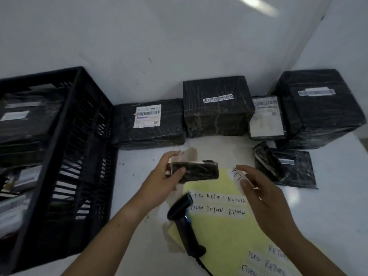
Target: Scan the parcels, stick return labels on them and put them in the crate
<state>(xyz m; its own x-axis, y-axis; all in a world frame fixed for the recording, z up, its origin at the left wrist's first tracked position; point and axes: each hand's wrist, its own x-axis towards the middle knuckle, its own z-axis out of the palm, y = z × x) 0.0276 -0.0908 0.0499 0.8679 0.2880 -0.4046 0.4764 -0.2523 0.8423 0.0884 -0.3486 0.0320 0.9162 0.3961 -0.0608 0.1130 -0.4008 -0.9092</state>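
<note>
Nearest, the scanner lay on the yellow label sheet on the worktop. Beyond it, the left hand gripped a small black parcel, while the right hand pinched a return label just beside it. Farther back stood more parcels, the crate at left.

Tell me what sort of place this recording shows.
Likely a parcel-returns packing bench: black-wrapped parcels with barcodes along the wall, a scanner, handwritten RETURN labels on a yellow sheet, and a crate already holding parcels.
</note>
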